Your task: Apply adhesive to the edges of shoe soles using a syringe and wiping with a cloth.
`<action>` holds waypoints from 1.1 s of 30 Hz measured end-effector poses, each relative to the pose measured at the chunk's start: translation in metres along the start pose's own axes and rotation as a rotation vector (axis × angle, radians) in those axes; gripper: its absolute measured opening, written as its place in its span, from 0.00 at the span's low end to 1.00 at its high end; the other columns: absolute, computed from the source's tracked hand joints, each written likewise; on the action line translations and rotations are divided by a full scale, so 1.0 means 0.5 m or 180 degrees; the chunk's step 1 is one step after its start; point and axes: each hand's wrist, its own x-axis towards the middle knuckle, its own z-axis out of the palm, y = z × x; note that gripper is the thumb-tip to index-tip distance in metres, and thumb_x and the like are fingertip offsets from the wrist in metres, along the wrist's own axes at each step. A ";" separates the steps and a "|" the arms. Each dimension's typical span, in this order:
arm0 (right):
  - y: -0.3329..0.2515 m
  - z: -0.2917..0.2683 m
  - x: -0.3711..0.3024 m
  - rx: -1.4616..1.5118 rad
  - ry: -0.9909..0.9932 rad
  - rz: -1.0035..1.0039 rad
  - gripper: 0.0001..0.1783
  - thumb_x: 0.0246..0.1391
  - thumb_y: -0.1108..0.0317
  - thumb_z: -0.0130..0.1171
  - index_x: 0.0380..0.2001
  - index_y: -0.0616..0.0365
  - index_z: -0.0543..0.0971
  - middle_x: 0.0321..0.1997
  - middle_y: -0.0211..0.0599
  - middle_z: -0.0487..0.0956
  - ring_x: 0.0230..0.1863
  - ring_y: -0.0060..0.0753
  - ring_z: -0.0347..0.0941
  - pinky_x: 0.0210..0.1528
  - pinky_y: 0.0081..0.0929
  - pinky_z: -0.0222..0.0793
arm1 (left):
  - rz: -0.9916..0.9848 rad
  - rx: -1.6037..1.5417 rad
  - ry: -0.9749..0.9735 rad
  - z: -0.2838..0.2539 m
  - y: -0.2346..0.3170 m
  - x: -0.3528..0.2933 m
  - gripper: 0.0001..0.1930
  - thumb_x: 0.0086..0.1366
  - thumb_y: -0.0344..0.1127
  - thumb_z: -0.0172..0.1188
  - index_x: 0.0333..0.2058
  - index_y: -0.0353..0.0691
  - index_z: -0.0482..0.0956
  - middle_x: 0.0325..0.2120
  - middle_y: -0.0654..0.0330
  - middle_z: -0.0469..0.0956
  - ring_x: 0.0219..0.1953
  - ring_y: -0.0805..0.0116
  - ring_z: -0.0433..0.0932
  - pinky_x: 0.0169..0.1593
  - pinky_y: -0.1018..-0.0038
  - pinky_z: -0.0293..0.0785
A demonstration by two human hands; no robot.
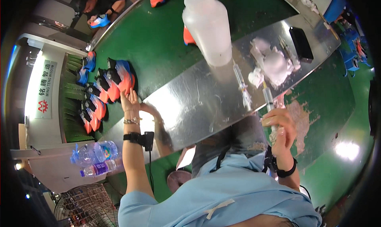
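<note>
My right hand (279, 127) is closed around a clear syringe (268, 98) with a yellowish tip, held over the front edge of the metal bench top. Its tip points at crumpled white tissue (276, 66). On the left, my left hand (130, 102) reaches out with extended fingers at the toe of an orange, blue and black sneaker (124, 78); whether it presses on the shoe is hard to see. Several similar sneakers (95, 104) stand in a group beside it. Another syringe (239, 78) lies on the metal near a large white plastic bottle (208, 28).
A black rectangular object (301, 44) lies right of the tissue. Green conveyor belt (158, 48) runs behind the metal strip (178, 104). Plastic drink bottles (95, 153) lie at the left. Across the belt, a co-worker (101, 4) handles a blue sneaker (100, 21).
</note>
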 end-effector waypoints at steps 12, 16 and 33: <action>0.117 0.001 0.070 -0.0037 0.0449 0.0606 0.10 0.54 0.76 0.42 0.30 0.68 0.74 0.33 0.47 0.74 0.29 0.29 0.72 0.30 0.21 0.69 | -0.1561 0.2763 -0.2436 0.336 -0.252 -0.083 0.24 0.68 0.49 0.39 0.45 0.28 0.65 0.46 0.49 0.72 0.46 0.61 0.74 0.48 0.64 0.74; 0.112 -0.014 0.040 -0.0080 0.0476 0.0730 0.12 0.57 0.72 0.42 0.29 0.68 0.73 0.33 0.45 0.74 0.28 0.28 0.71 0.33 0.22 0.67 | -0.1436 0.2192 -0.3173 0.376 -0.317 -0.081 0.23 0.68 0.48 0.40 0.49 0.33 0.64 0.51 0.51 0.68 0.50 0.58 0.71 0.49 0.64 0.73; 0.108 -0.027 0.045 0.0203 0.0649 0.0835 0.11 0.59 0.71 0.41 0.33 0.66 0.72 0.35 0.38 0.73 0.31 0.22 0.68 0.36 0.20 0.64 | -0.1643 0.1719 -0.1284 -0.066 -0.013 -0.407 0.17 0.63 0.41 0.52 0.47 0.39 0.69 0.41 0.63 0.76 0.40 0.69 0.76 0.31 0.83 0.76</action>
